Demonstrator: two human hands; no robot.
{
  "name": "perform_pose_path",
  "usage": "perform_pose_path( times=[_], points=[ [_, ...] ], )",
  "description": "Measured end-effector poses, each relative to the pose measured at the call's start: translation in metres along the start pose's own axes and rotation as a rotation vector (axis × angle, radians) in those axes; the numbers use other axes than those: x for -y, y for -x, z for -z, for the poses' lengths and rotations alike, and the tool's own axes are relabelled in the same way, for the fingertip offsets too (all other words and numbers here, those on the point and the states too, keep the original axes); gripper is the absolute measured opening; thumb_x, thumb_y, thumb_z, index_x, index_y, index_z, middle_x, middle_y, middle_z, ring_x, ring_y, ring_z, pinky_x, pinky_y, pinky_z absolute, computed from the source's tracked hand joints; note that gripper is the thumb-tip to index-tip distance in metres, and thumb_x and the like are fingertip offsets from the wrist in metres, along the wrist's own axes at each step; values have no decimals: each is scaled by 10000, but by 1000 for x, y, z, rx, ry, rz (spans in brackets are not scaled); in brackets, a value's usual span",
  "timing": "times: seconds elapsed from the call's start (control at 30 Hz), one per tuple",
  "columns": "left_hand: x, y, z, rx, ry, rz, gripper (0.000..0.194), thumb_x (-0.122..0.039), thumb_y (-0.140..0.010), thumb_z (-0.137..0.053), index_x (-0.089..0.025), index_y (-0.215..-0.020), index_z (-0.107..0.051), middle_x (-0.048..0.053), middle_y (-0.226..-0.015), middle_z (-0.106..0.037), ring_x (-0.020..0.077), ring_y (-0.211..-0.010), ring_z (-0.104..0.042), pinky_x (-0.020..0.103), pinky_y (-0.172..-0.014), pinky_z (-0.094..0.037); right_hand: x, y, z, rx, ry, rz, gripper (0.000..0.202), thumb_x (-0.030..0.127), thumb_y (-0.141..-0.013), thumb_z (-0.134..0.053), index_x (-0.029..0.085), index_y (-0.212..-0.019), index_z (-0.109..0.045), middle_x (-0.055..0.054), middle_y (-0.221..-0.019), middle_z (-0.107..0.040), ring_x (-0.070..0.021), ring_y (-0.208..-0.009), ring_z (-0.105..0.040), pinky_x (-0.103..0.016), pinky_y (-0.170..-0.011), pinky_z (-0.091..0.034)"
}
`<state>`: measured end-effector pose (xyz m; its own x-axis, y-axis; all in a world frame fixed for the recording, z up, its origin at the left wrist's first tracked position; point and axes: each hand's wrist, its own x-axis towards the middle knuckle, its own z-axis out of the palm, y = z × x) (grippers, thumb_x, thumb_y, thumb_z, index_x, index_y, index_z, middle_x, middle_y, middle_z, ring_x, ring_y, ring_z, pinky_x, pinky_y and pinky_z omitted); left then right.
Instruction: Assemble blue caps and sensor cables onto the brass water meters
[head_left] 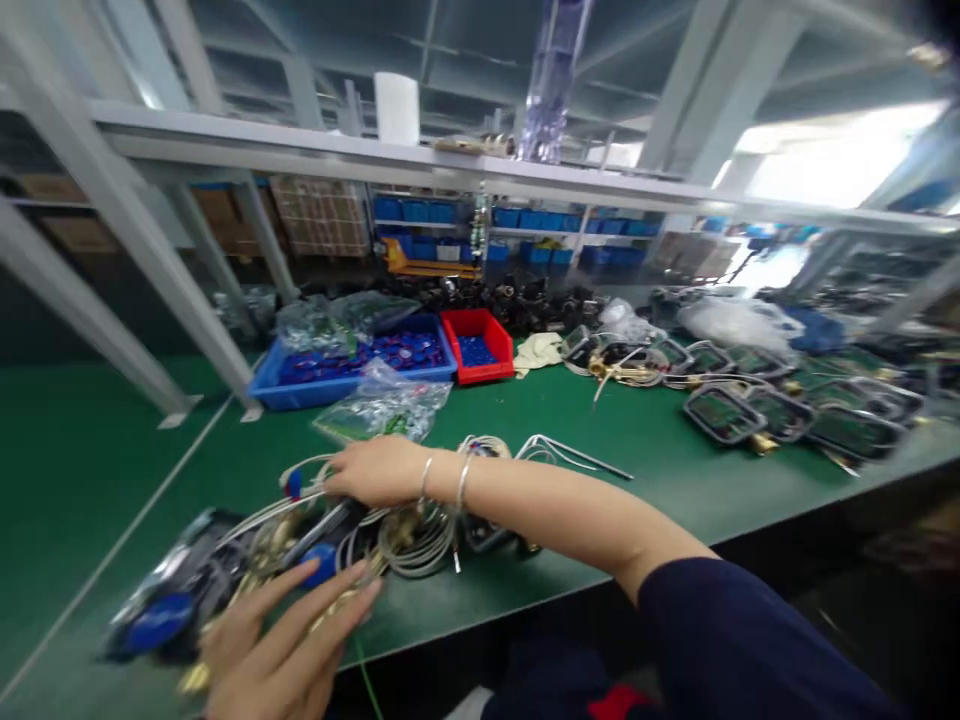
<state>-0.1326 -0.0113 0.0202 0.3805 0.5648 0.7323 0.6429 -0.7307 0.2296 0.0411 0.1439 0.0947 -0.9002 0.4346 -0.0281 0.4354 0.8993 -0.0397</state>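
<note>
The left hand (277,640) is nearest, low on the near side of the green bench (480,610), its fingers spread and pointing to about one o'clock. It appears to grip nothing; whether its tips touch the blue disc (321,565) just by them cannot be told.

Just beyond, at about one o'clock from the left palm, a grey bar (319,533) lies in the pile of cables and brass parts. Its long axis slants from about eight o'clock to two o'clock, its upper end reaching towards the right hand (379,470). That hand is the nearer of the two to it: the bar lies at about seven o'clock from its fingers, while the forearm comes in from four o'clock. The right fingers bend down over the cables, but their tips are hidden, so whether they are closed on anything cannot be told.

The coiled cable (416,545) lies at five o'clock from the right hand, below the wrist. Farther off, a clear bag (394,400) sits at twelve o'clock from that hand, the blue tray (300,395) behind it at eleven, and the red bin (484,375) at one.
</note>
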Motion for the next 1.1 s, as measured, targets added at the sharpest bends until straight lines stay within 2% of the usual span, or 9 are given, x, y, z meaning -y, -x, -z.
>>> perform_pose_path(
  times=[0.03, 0.17, 0.33, 0.43, 0.57, 0.67, 0.77, 0.9, 1.1],
  points=[
    [-1, -2, 5, 51, 12, 12, 359, -178, -909, -629, -381, -1192, -712, -34, -1071, -774, 233, -1097, -628, 397, -932, -504, -1, 2, -4, -13, -2, -1, 211, 135, -951, -527, 164, -1072, -698, -106, -1120, -714, -253, -1031, -657, -311, -764, -506],
    [-3, -14, 10, 2, 143, 275, 336, -153, -917, -656, -342, -1190, -707, -11, -953, -753, 188, -982, -618, 342, -858, -524, -5, 10, -16, -56, -51, -18, 223, 107, -867, -597, 144, -1074, -668, -119, -1014, -734, -255, -906, -678, -323, -742, -494],
    [-2, -23, 4, -95, 320, 628, 219, -284, -897, -710, -241, -1112, -716, 18, -927, -712, 160, -855, -664, 296, -782, -547, 1, 27, -12, -107, -128, -85, 229, 108, -940, -496, 168, -1065, -678, -102, -1039, -720, -210, -927, -666, -300, -775, -483],
    [0, -25, 1, -174, 377, 758, 173, -324, -857, -754, -206, -971, -700, 1, -887, -705, 150, -809, -672, 275, -757, -541, 10, 38, -12, -134, -179, -129, 239, 146, -967, -498, 160, -1093, -700, -104, -1064, -714, -193, -966, -657, -292, -830, -486],
    [3, -28, -2, -193, 370, 805, 144, -343, -869, -737, -221, -939, -709, -7, -883, -708, 152, -833, -668, 278, -789, -525, 21, 50, -19, -233, -471, -294, 260, 168, -918, -589, 208, -1130, -734, -63, -1072, -750, -188, -947, -677, -307, -866, -491],
    [5, -32, -2, -187, 383, 816, 126, -343, -890, -711, -237, -958, -717, -5, -924, -717, 159, -873, -671, 292, -819, -518, 23, 55, -26, -310, -722, -425, 233, 194, -901, -606, 247, -1077, -750, -23, -998, -766, -171, -832, -671, -303, -759, -491],
    [7, -35, -2, -201, 434, 814, 111, -327, -904, -692, -248, -977, -720, -7, -951, -724, 162, -891, -673, 303, -834, -515, 22, 56, -30, -318, -1014, -474, 195, 204, -885, -620, 227, -1036, -741, -12, -879, -762, -148, -748, -657, -273, -671, -487],
    [11, -38, -1, -172, 458, 785, 85, -302, -905, -690, -253, -954, -740, -8, -930, -732, 160, -879, -671, 299, -823, -512, 20, 56, -37, -318, -1524, -569, 212, 247, -881, -659, 184, -1075, -715, -46, -881, -774, -110, -697, -662, -220, -613, -510],
    [12, -43, -4, -97, 415, 736, 114, -259, -897, -698, -272, -990, -763, -16, -885, -729, 128, -782, -643, 253, -711, -486, 23, 59, -45, -355, -1960, -643, 383, 311, -769, -838, 149, -1065, -656, -86, -931, -780, -93, -676, -700, -212, -688, -596]
  ],
)
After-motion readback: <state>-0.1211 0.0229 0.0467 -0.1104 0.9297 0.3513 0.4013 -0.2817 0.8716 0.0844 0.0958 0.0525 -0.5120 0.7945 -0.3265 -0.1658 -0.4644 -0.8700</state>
